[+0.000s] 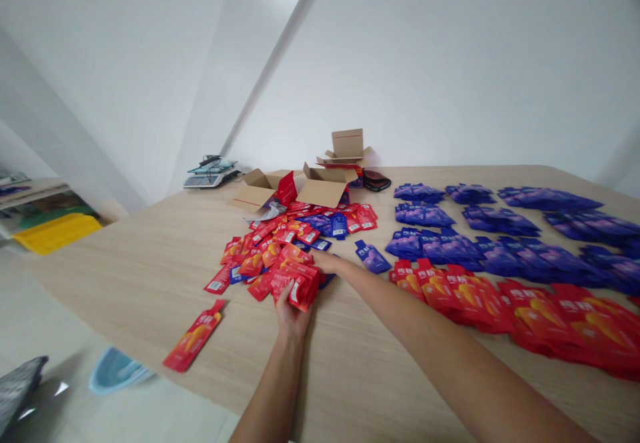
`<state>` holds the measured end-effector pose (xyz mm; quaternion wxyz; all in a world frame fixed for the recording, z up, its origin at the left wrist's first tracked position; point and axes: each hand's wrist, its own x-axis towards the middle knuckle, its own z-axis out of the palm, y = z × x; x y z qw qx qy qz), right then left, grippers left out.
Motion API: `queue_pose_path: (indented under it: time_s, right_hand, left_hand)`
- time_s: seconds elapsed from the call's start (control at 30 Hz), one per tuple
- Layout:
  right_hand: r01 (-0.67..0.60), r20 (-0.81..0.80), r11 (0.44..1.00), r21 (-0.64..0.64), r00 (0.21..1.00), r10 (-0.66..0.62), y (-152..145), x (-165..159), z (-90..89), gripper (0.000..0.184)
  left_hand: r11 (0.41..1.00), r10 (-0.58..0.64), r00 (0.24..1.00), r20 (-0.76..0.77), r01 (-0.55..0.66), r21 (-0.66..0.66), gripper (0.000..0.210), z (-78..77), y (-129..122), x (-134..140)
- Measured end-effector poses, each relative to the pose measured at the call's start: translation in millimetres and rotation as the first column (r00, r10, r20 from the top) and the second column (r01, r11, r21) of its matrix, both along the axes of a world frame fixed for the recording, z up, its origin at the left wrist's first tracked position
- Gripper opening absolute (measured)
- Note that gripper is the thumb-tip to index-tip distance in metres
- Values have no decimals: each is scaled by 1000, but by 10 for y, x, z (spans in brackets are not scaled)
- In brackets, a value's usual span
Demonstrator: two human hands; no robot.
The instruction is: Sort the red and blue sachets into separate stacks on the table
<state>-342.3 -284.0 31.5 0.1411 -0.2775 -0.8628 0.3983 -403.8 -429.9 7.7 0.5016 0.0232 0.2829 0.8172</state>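
Observation:
My left hand [293, 313] is closed around a bunch of red pouches [295, 279] with orange fruit prints. Just behind that bunch, my right hand [324, 261] reaches into the edge of the pile; its fingers are hidden by the pouches. The loose pile [260, 256] mixes red and blue pouches, some face down with white labels showing. A single blue pouch [372, 257] lies to the right of my right hand. Off to the left, one red pouch [195, 336] rests alone near the table edge.
Overlapping rows of blue pouches [425, 245] and red pouches [465, 293] cover the right side of the table [360, 363]. Open cardboard boxes [325, 188] stand behind the pile. A scale [207, 176] sits at the back left. On the floor is a blue basin [115, 369].

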Motion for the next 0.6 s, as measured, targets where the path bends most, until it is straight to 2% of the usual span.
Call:
queue_pose_path:
  time_s: [0.07,0.13,0.3,0.43,0.53,0.6]
  right_hand:
    - [-63,-14,998,12,998,63,-24,12,-10,24]
    - [-71,0,996,56,997,72,-52,21,-5,18]
    - [31,39,981,191,998,-39,-81,173,156,15]
    - [120,73,942,313,986,-150,-35,613,496,14]
    - [157,77,909,385,976,-201,-91,1152,828,16]
    - [174,79,890,421,970,-228,-219,1561,1050,18]
  left_hand:
    - [1000,-4,1000,4,4,-14,22,11,-4,-2]
    - [1000,-5,1000,0,5,-26,22,20,-6,-2]
    - [999,-29,999,-28,28,-20,24,50,-37,18]
    - [998,-62,996,-70,61,-22,28,100,-119,30]
    - [998,-66,992,-108,66,-9,35,137,-184,19]
    - [993,-118,988,-103,118,-9,39,162,-211,38]
